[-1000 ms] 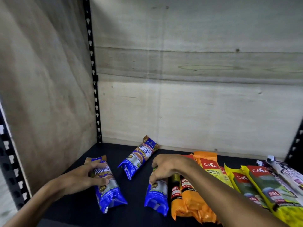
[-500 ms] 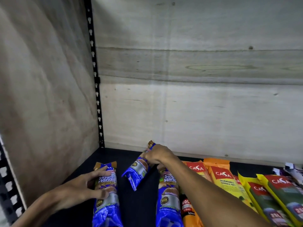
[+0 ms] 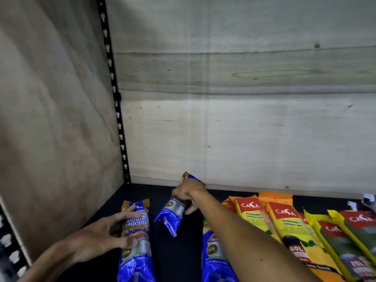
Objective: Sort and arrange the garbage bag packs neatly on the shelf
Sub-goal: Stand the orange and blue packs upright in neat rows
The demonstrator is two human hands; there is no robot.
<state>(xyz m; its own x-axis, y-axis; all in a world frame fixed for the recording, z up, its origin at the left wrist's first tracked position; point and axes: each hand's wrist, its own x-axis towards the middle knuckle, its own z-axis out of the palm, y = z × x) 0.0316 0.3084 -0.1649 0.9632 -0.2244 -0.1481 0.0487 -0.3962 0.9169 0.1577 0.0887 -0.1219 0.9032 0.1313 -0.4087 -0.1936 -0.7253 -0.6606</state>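
Three blue garbage bag packs lie on the black shelf (image 3: 183,251). My left hand (image 3: 109,233) rests flat on the left blue pack (image 3: 138,255), fingers spread over its label. My right hand (image 3: 187,197) is closed around the middle blue pack (image 3: 169,218), which lies tilted with its far end toward the back wall. A third blue pack (image 3: 215,259) lies straight under my right forearm, partly hidden. To the right lie orange packs (image 3: 254,212) and yellow-green packs (image 3: 345,241) side by side.
A plywood side wall (image 3: 50,119) closes the left, a plywood back wall (image 3: 244,129) the rear. A black perforated upright (image 3: 116,102) stands in the back left corner. White and purple packs (image 3: 366,200) peek in at the far right edge.
My right hand left the third blue pack lying straight and moved back to grip the tilted middle pack. The left pack has been turned straight under my left hand.
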